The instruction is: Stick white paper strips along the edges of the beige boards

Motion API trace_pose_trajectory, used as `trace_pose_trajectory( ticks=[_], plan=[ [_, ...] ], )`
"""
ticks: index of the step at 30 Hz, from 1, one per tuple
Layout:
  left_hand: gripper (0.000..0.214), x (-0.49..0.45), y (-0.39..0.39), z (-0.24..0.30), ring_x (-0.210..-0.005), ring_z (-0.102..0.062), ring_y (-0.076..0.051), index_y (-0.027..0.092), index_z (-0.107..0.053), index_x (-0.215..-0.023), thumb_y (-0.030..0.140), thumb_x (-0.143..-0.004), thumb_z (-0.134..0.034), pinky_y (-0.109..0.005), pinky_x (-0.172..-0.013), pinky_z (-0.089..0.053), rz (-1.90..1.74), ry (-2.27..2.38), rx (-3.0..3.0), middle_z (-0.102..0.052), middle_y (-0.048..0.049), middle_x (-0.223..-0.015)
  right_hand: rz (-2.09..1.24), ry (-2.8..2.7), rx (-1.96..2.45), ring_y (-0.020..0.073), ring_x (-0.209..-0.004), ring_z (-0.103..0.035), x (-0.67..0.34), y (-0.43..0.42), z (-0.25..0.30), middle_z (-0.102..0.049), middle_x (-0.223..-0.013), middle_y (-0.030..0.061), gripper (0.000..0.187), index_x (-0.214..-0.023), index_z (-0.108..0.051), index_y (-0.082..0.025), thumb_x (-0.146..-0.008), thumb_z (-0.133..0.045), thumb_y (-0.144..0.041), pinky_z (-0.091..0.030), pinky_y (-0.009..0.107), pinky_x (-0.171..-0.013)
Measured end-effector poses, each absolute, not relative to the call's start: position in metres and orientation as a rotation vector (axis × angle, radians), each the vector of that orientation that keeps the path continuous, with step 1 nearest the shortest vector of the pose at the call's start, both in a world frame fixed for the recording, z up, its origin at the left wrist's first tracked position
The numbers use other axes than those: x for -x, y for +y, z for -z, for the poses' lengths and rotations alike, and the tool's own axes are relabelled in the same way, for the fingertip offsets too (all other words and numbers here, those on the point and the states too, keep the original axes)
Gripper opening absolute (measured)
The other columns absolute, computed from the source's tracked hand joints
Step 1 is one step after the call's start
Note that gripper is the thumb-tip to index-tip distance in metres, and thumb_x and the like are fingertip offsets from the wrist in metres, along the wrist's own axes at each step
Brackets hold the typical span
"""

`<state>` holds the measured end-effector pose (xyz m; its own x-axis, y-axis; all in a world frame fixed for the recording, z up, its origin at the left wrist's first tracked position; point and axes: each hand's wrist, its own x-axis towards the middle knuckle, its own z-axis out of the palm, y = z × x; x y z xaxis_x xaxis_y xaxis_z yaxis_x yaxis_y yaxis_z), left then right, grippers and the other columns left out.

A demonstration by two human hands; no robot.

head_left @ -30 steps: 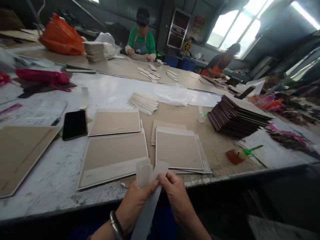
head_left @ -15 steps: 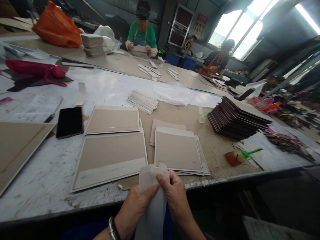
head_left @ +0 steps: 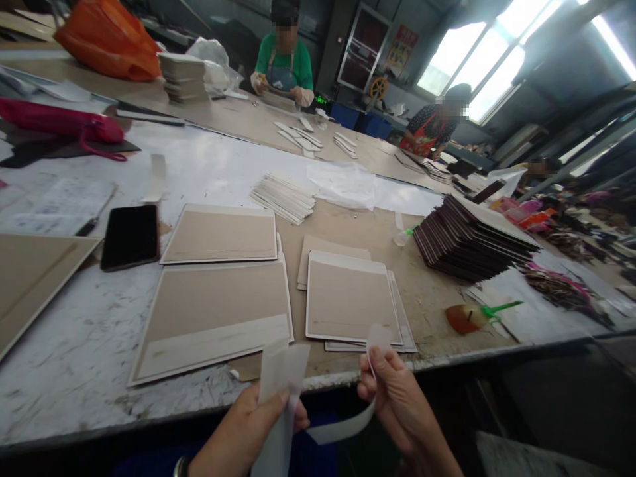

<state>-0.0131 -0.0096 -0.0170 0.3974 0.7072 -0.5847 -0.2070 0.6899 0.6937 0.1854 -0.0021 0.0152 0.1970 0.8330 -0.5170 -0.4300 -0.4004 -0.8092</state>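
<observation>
Since half a second ago the hands have drawn apart above the near edge of the scuffed tabletop, where cardboard boards lie in a bright workshop. Left hand, thumb up, pinches a wide strip; right hand, raised, pinches a narrow strip that curls between them.

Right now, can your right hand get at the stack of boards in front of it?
Probably yes: the stack of boards lies just past the right hand, with nothing between, but that hand is pinching a white strip.
</observation>
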Motion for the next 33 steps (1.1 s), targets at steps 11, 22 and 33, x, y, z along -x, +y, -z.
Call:
trace_pose_trajectory(
  ticks=[11, 22, 33],
  plan=[
    [0.042, 0.006, 0.013, 0.008, -0.048, -0.043, -0.011, 0.018, -0.056, -0.077, 0.046, -0.051, -0.074, -0.02, -0.046, -0.036, -0.662, 1.136, -0.715, -0.049, 0.004, -0.053, -1.275, -1.95, 1.866, 0.0146, -0.073, -0.047, -0.197, 0.017, -0.04, -0.053, -0.078, 0.0017, 0.019, -0.078, -0.049, -0.017, -0.087, -0.043, -0.033, -0.034, 0.026, -0.067],
    [0.027, 0.001, 0.026, 0.006, -0.051, -0.046, -0.013, 0.017, -0.057, -0.064, 0.043, -0.07, -0.061, -0.022, -0.054, -0.042, -0.712, 1.193, -0.824, -0.052, 0.0026, -0.054, -1.508, -1.927, 1.744, 0.0107, -0.064, -0.045, -0.18, 0.031, -0.044, -0.049, -0.067, -0.0032, 0.02, -0.072, -0.049, -0.018, -0.087, -0.045, -0.031, -0.031, 0.021, -0.058],
    [0.045, 0.005, 0.014, 0.019, -0.065, -0.059, -0.019, 0.014, -0.055, -0.111, -0.006, -0.072, -0.042, -0.029, -0.059, -0.049, -0.413, 1.23, -2.583, -0.061, -0.0016, -0.073, -1.345, -2.186, 1.852, 0.0107, -0.06, -0.041, -0.198, 0.108, -0.029, -0.045, -0.061, -0.0033, 0.025, -0.062, -0.045, -0.017, -0.085, -0.046, -0.027, -0.028, 0.022, -0.057]
  ],
)
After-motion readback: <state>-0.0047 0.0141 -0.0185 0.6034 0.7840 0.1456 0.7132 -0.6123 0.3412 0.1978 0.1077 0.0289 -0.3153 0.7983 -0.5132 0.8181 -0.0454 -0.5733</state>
